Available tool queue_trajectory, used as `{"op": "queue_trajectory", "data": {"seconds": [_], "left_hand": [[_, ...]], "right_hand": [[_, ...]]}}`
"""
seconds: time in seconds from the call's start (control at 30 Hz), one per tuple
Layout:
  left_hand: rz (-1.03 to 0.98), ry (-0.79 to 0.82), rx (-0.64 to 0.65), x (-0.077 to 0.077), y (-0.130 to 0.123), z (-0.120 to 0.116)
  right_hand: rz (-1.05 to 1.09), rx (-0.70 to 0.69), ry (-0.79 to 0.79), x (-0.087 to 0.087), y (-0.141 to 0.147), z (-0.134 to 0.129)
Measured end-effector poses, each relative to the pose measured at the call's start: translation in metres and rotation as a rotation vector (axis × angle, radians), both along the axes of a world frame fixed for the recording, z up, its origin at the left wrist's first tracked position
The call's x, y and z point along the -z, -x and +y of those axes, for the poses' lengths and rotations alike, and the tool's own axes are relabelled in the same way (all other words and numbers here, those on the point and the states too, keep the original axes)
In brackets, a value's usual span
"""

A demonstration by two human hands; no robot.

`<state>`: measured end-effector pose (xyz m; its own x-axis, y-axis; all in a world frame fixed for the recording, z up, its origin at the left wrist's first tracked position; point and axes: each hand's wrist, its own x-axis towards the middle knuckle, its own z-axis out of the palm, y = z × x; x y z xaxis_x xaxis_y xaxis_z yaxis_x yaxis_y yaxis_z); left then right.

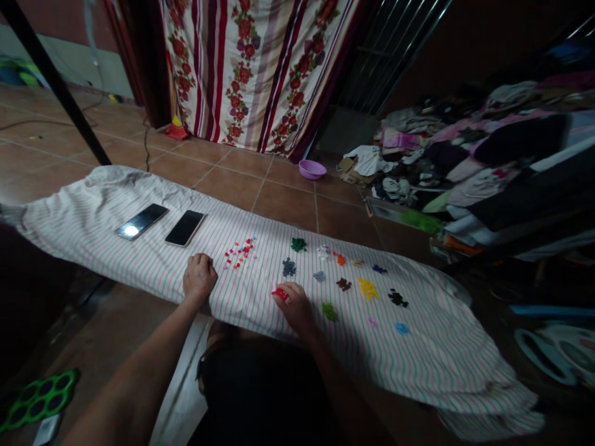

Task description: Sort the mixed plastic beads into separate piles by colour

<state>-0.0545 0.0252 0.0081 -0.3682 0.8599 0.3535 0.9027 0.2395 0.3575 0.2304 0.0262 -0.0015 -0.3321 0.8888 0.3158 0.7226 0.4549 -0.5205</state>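
Note:
My left hand [199,275] rests on the striped cloth [153,266] with its fingers curled in, and whatever may be inside them is hidden. To its right lies a loose scatter of small red, orange and pink pieces [239,253]. My right hand [296,305] is closed around several small red pieces [281,293], which show at the fingertips. Near it are small piles of dark grey pieces [289,267], lime green pieces [329,311] and light grey pieces [318,276]. The pieces are too small to name.
Farther right sit piles of yellow pieces [367,288], black pieces [398,298], brown pieces [344,284] and blue pieces [401,328]. Dark green pieces [298,244] lie toward the far edge. Two phones [186,228] lie at left. A purple basin [312,169] stands on the floor.

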Motion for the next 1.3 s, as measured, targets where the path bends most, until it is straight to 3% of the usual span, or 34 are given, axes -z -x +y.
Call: {"op": "queue_trajectory", "data": {"seconds": [0.23, 0.5, 0.7, 0.9, 1.1, 1.3], "left_hand": [[0.026, -0.008, 0.005, 0.001, 0.0, 0.0], [0.003, -0.007, -0.003, 0.003, 0.0, 0.002], [-0.015, -0.011, 0.006, 0.002, 0.0, 0.001], [-0.008, -0.006, 0.006, 0.001, 0.0, 0.001], [0.008, -0.013, 0.004, 0.001, 0.001, 0.0], [-0.005, -0.019, 0.003, 0.0, 0.0, -0.001]], "right_hand": [[0.049, 0.011, -0.062, -0.017, 0.008, 0.024], [-0.039, -0.028, 0.104, -0.026, 0.087, 0.107], [-0.131, 0.013, 0.185, -0.018, 0.113, 0.13], [0.096, -0.007, 0.138, -0.023, 0.094, 0.121], [0.3, 0.059, 0.086, -0.034, 0.031, 0.074], [0.221, 0.111, 0.044, -0.014, -0.015, 0.023]]}}
